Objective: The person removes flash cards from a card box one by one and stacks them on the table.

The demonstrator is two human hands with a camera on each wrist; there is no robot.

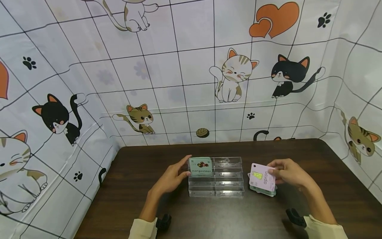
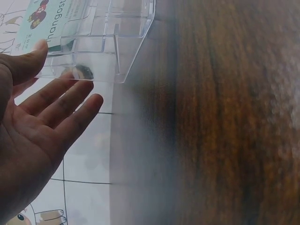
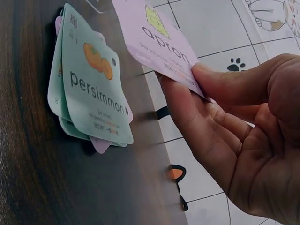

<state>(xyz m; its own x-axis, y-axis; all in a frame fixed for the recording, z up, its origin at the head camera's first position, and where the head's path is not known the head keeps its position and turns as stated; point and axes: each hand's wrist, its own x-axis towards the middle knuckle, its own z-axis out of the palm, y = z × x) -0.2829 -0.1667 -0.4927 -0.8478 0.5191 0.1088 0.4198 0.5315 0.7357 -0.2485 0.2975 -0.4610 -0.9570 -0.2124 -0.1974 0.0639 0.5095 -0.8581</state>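
We were mid-sort: our right hand (image 1: 287, 173) pinched the apron card (image 1: 262, 177) just right of the clear rack (image 1: 226, 177); our left hand (image 1: 173, 177), fingers straight, steadied the slotted mangosteen card (image 1: 200, 166). Next, we judged, a free slot.

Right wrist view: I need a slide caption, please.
Right hand pinches the apron card above the persimmon card topping a pile.

Dark wooden table (image 1: 209, 215) fills the foreground. Cat-print cloth (image 1: 185, 66) hangs behind and beside the table, with hearts, paw prints and a yarn ball (image 1: 202, 132) just above the table's far edge.
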